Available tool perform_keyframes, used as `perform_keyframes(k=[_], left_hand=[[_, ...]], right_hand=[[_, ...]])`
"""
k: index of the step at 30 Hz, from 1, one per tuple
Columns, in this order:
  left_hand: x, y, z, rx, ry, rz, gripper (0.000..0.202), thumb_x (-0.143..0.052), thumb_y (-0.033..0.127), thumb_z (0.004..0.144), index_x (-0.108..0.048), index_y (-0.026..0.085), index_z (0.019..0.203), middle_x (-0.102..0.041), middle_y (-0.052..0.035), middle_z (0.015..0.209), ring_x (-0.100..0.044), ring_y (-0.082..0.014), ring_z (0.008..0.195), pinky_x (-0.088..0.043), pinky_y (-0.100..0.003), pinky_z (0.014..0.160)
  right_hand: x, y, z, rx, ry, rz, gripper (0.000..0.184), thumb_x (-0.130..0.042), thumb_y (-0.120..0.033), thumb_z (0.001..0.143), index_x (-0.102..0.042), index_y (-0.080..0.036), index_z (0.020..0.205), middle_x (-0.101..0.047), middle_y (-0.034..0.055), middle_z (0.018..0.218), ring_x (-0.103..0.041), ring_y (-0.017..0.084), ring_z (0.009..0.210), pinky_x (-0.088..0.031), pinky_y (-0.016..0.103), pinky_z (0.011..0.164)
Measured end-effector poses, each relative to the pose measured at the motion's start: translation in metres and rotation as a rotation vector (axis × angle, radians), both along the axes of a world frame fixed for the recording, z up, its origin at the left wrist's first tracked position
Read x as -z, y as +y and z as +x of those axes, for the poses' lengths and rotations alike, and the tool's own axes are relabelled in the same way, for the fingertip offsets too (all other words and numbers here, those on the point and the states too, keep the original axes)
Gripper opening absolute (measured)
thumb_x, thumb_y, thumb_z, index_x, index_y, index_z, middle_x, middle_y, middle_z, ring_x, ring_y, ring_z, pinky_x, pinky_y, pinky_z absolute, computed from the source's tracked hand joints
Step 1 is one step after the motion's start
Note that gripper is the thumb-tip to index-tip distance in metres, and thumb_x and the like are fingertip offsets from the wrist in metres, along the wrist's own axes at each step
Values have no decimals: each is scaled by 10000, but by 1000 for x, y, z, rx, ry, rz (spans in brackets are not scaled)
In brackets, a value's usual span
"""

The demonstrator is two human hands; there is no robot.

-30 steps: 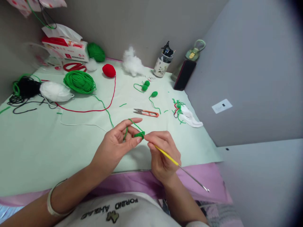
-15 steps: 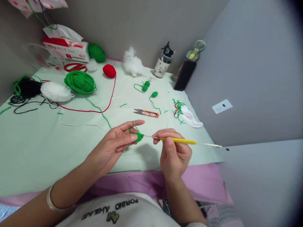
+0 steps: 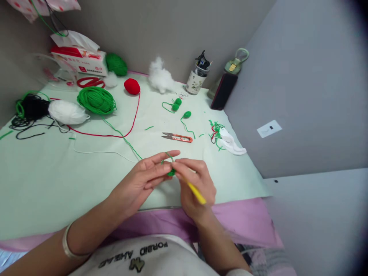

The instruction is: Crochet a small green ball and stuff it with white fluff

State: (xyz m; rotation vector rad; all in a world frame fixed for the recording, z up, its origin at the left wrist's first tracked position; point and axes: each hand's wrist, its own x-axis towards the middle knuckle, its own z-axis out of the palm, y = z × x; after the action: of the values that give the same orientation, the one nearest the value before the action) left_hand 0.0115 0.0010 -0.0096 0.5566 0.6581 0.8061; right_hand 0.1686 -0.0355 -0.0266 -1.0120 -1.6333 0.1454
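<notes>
My left hand (image 3: 143, 180) pinches a small green crochet piece (image 3: 171, 172) between thumb and fingers, with green yarn looped over the index finger. That strand (image 3: 120, 135) runs back across the table to a green yarn skein (image 3: 96, 100). My right hand (image 3: 195, 184) is closed round a yellow-handled crochet hook (image 3: 197, 193), its fingertips touching the green piece. The hook's tip is hidden between the two hands.
On the pale green mat (image 3: 43, 180) lie orange snips (image 3: 177, 137), small green crocheted balls (image 3: 176, 104), a red ball (image 3: 132, 86) with trailing red yarn, white and black yarn (image 3: 48, 109), stuffing (image 3: 160, 77), a tissue box (image 3: 79, 59), a jar (image 3: 197, 80), a phone (image 3: 224, 92) and yarn scraps (image 3: 221, 136).
My right hand swung the hook from pointing out to the right back in toward the green piece, so both hands now meet. The left hand shifted slightly right.
</notes>
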Motion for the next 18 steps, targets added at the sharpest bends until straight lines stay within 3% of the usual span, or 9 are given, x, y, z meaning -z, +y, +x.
perform_keyframes(k=[2,3,5,7,10,14,18], left_hand=[[-1,2,-3,-9,-41,-36,311,-785,235,868,-787,191,1176,-309,133,522,-149,-35,478,-497,-206,822],[-1,3,-4,-18,-44,-27,310,-784,228,865,-788,197,1173,-317,130,531,-151,-35,482,-496,-205,825],[-1,3,-5,-39,-8,26,329,-795,230,851,-784,237,1179,-477,97,627,-213,-30,496,-487,-194,789],[-1,1,-4,-53,71,104,339,-815,250,834,-786,281,1170,-623,50,804,-349,-34,551,-467,-187,742],[0,-3,-4,-67,204,212,324,-820,304,836,-791,317,1158,-665,14,905,-526,-95,751,-455,-206,753],[0,-4,-6,-76,307,288,304,-814,327,840,-792,347,1143,-641,17,913,-542,-121,823,-447,-217,758],[-2,-3,-8,-109,378,330,291,-801,297,845,-791,342,1132,-610,22,857,-512,-121,775,-434,-227,741]], right_hand=[[-1,3,1,-25,250,-73,262,-574,-119,995,-760,-264,1109,-751,53,957,-691,179,850,-573,339,727],[-2,5,1,-52,392,-132,235,-563,-158,1011,-764,-264,1066,-740,41,905,-674,169,784,-561,330,687],[-4,7,1,-135,582,-254,205,-570,-233,1021,-771,-262,991,-719,26,855,-642,152,711,-536,314,640],[-5,8,0,-203,601,-349,173,-612,-267,1005,-781,-256,969,-729,27,878,-647,152,741,-534,310,667],[-4,8,1,-204,589,-422,154,-635,-271,994,-787,-252,974,-750,27,923,-659,145,779,-531,298,712],[-3,9,3,-231,694,-464,189,-602,-313,1012,-755,-228,942,-745,25,890,-659,134,723,-530,285,672],[-7,7,5,-233,621,-411,204,-551,-295,1036,-720,-216,952,-746,29,884,-680,140,712,-559,301,669]])
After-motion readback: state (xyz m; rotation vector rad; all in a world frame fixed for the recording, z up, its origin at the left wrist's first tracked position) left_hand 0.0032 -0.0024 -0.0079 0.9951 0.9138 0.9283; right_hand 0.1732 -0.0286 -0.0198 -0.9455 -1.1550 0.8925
